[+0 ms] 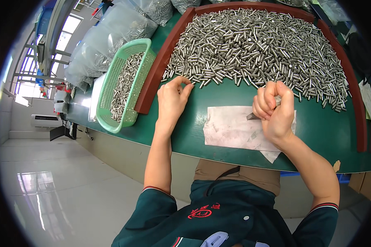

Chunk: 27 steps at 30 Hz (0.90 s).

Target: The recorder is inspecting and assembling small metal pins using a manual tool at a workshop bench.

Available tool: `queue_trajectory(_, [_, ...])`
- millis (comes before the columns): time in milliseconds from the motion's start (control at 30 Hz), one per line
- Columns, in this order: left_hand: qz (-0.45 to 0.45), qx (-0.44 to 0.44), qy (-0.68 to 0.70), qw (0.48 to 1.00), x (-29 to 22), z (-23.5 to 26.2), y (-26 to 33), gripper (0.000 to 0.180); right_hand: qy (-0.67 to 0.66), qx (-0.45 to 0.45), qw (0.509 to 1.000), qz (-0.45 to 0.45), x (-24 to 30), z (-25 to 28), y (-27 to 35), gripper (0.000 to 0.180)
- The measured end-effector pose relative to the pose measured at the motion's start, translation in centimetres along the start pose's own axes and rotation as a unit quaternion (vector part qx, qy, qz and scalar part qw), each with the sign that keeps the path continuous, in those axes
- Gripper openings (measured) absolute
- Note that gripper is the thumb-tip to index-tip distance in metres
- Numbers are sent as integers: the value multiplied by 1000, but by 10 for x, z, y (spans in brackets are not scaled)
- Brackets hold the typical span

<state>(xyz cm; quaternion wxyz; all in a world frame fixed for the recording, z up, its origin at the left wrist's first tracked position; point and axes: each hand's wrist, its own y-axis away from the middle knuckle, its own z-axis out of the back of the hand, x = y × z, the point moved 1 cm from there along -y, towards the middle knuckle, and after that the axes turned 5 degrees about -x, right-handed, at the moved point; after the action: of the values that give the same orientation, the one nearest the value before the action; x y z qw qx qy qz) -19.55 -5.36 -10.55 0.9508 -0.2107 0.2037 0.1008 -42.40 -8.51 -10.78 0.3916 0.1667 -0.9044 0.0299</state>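
Our left hand curls beside the heaped metal pins; whether it grips one, we cannot tell. Our right hand clenches a grey implement above a stained cloth. Red-brown rails apparently stop pins rolling away.

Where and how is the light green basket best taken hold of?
Probably by the rim of the basket, at its near short end, coming from the front: that end faces the front edge of the table, while its right long side sits close along the red-brown strip.
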Motion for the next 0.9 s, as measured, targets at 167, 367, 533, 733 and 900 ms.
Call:
queue_trajectory(167, [17, 9, 62, 998, -14, 2, 4, 10, -8, 4, 1000, 7, -2, 3, -1, 32])
queue_trajectory(367, [-64, 184, 171, 966, -79, -7, 43, 9, -21, 9, 1000, 12, 0, 2, -1, 32])
queue_trajectory(533, [-100, 161, 146, 971, -86, -22, 54, 10, -13, 2, 1000, 9, 6, 2, 3, 38])
queue_trajectory(733, [-90, 154, 133, 975, -88, -23, 56, 9, -54, -2, 998, 18, 5, 6, 1, 32])
queue_trajectory(900, [-93, 153, 131, 975, -88, -23, 56, 9, -58, 5, 998, 14, 4, 6, 0, 31])
